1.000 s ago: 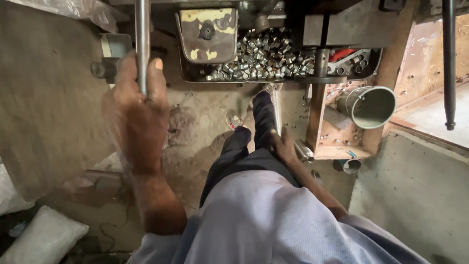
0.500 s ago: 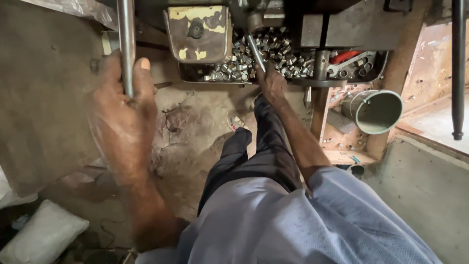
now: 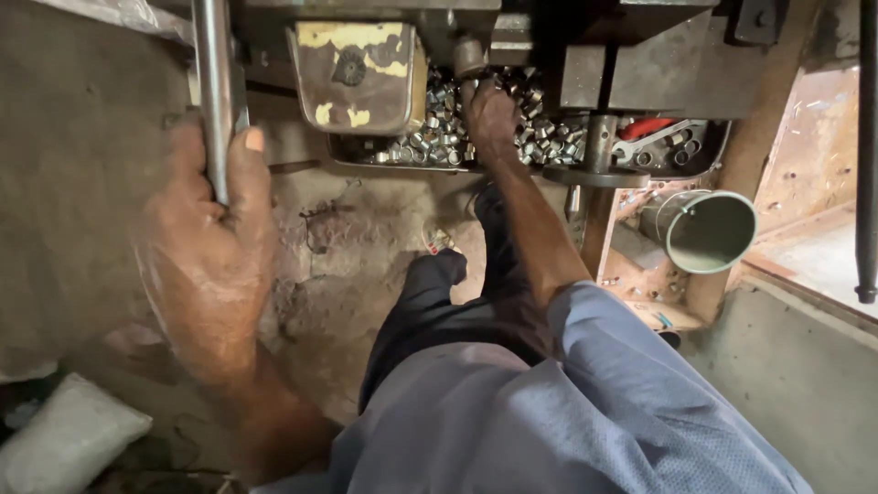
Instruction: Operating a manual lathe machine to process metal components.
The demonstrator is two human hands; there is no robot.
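Head view: right hand (image 3: 489,114) has reached into the metal pieces (image 3: 430,137) — grip unclear — left hand (image 3: 206,247) still grips the lever (image 3: 212,82).

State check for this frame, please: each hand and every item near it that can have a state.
Left hand: closed in a grip around the lever.
Metal lever: upright, held.
Right hand: reaching into the tray, on the small parts; what it grasps is hidden.
Tray of small metal parts: heaped full.
Metal cup: lying on its side, looks empty.
White sack: on the floor, untouched.
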